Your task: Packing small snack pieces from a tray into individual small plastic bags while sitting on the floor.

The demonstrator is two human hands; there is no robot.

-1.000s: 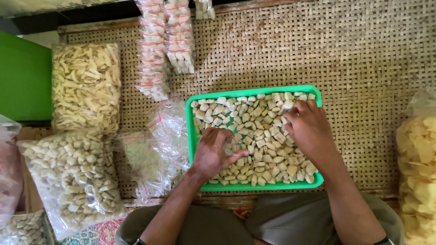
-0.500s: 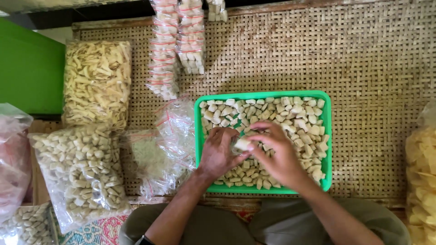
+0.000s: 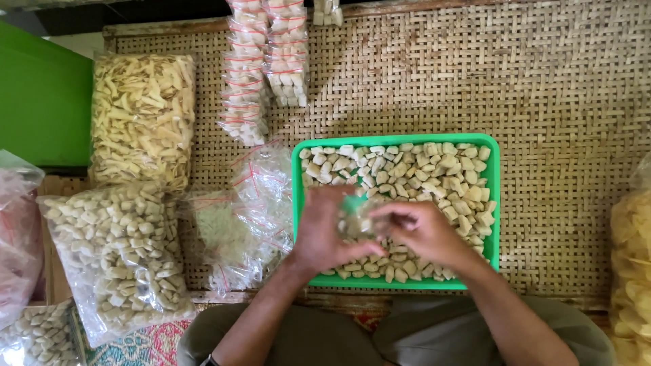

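Overhead, head view: left hand (image 3: 324, 234) and right hand (image 3: 420, 230) meet above green tray (image 3: 494, 203), fingers (image 3: 380, 211) pinched together on small clear packet (image 3: 354, 220). Pale crackers (image 3: 434, 169) lie beyond fingertips; empty plastic bags (image 3: 254, 210) left of them.

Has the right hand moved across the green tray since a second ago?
Yes. The right hand went from the green tray's upper right area leftward and toward the near edge, meeting the left hand at the small clear bag.
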